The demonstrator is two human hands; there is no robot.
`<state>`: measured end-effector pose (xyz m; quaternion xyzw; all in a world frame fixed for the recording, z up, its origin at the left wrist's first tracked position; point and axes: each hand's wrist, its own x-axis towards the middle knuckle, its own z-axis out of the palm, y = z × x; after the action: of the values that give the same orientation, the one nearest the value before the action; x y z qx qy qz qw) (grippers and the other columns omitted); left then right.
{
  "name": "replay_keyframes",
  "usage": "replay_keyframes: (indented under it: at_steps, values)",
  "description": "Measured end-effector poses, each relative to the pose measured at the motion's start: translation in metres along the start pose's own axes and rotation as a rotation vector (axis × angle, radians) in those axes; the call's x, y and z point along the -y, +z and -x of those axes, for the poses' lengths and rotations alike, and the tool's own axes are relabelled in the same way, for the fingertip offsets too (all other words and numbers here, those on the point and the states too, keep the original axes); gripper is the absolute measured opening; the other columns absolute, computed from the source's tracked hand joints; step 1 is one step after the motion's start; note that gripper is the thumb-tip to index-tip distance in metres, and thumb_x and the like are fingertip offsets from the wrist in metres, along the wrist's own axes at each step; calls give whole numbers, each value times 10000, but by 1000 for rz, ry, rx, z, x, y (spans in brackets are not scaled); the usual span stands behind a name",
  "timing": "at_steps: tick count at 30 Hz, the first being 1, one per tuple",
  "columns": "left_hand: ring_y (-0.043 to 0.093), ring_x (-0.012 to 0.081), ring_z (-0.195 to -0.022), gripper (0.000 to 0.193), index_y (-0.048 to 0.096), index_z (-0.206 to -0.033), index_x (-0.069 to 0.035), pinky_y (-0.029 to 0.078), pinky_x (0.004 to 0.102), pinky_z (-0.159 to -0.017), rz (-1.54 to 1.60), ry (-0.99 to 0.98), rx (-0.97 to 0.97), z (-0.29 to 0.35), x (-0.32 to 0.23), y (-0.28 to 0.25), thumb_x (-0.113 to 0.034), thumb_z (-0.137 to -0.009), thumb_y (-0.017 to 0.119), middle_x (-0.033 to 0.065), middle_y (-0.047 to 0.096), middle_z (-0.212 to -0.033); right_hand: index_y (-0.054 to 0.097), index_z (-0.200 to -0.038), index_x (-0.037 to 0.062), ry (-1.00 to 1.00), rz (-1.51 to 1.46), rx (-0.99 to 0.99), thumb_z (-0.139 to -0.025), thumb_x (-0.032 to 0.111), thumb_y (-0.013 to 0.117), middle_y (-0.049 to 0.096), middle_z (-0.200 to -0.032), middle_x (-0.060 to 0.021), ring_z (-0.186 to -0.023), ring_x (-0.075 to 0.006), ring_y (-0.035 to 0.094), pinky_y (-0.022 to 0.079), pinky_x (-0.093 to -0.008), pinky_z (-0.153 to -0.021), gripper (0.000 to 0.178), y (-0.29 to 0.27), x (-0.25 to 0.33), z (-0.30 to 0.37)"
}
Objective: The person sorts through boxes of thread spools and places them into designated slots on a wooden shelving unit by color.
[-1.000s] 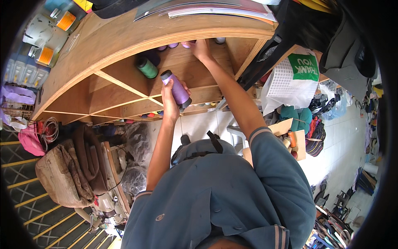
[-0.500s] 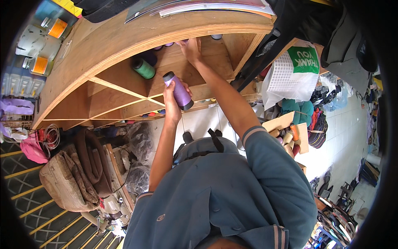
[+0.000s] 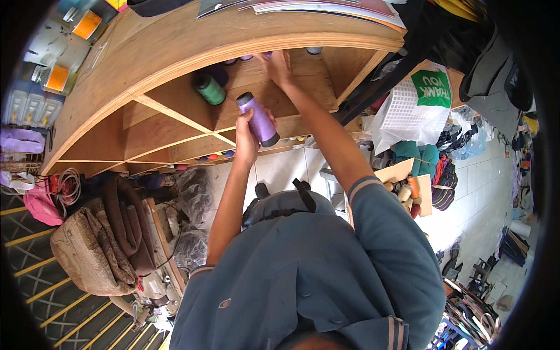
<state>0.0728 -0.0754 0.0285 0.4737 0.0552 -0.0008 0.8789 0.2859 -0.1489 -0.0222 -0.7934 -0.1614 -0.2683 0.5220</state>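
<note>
since the earlier frame the right hand (image 3: 277, 65) had stayed up in the top compartment of the wooden shelf unit (image 3: 175, 58), while the left hand (image 3: 248, 137) with its purple spool (image 3: 258, 119) sat at much the same height in front of the shelf; the view itself had shifted only a little.

the left hand's grip was closed around the lower part of the purple thread spool, fingers wrapped behind it, the spool tilted with its dark top end toward the shelf and its dark base toward the lower right. it was held in the air just before the middle compartment, not resting on any board.

the right hand reached to the back of the top compartment, fingers spread against the wood beside a row of small purple spool ends (image 3: 248, 57) under the upper edge (whether it pinched one of them could not be told). its grip looked loosely open.

a green spool (image 3: 210, 89) lay on its side in the neighbouring compartment to the left, apart from both hands. further down, a row of coloured spools (image 3: 216, 156) showed in a lower shelf slot.

beside the shelf hung a white plastic bag (image 3: 408, 111) with a green patch. at the lower left a sewing machine (image 3: 149, 289) stood beneath a brown folded cloth (image 3: 93, 256). flat papers (image 3: 303, 7) lay on the shelf top.
</note>
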Motion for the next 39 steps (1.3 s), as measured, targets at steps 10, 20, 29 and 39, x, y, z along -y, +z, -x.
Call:
replay_keyframes:
  at_steps: [10, 20, 29, 39]
  values:
    - [441, 241, -1171, 557, 350, -1326, -19, 347, 359, -997, -353, 192, -32, -45, -26, 1, -411, -942, 447, 151, 450, -1262, 492, -1234, 18, 184, -241, 772, -809, 195, 731, 628, -1021, -67, -846, -136, 605, 494, -300, -756, 518, -120, 106, 62]
    - [431, 313, -1264, 551, 369, -1344, 4, 334, 389, -1056, -924, 456, 128, -68, 14, -10, -249, -911, 598, 227, 448, -1332, 523, -1070, -13, 100, -121, 103, -707, 142, 787, 646, -933, -181, -837, -298, 645, 503, -377, -744, 475, -81, 36, 3]
    - [525, 273, -1168, 488, 442, -1306, -56, 443, 330, -873, -1005, 383, 181, -56, 2, -4, -213, -884, 629, 139, 531, -1299, 530, -1124, -4, -38, 193, -25, -706, 174, 800, 633, -1005, -214, -927, -399, 603, 488, -438, -804, 529, -44, -5, -20]
    - [559, 272, -1127, 474, 489, -1265, -62, 473, 334, -771, -1006, 346, 90, -56, 0, -12, -250, -865, 660, 114, 587, -1226, 404, -1256, -43, 46, 72, 105, -708, 208, 804, 536, -1195, -273, -1106, -452, 505, 411, -486, -937, 724, -37, -7, -18]
